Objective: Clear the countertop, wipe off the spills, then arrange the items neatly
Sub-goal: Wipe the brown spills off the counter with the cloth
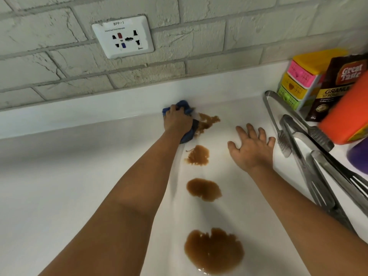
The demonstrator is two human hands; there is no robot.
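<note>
Worktop (59, 176), white, bearing four brown spills; my left hand (177, 121) grips the blue cloth (186, 105) against the farthest spill (208, 121); my right hand (253, 148), fingers spread, holds nothing, between that spill and the steel tongs (302, 140).

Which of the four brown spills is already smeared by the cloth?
The farthest spill, by the wall: the blue cloth gripped by the left hand touches it, and it looks streaked. The three nearer puddles are rounded and untouched.
</note>
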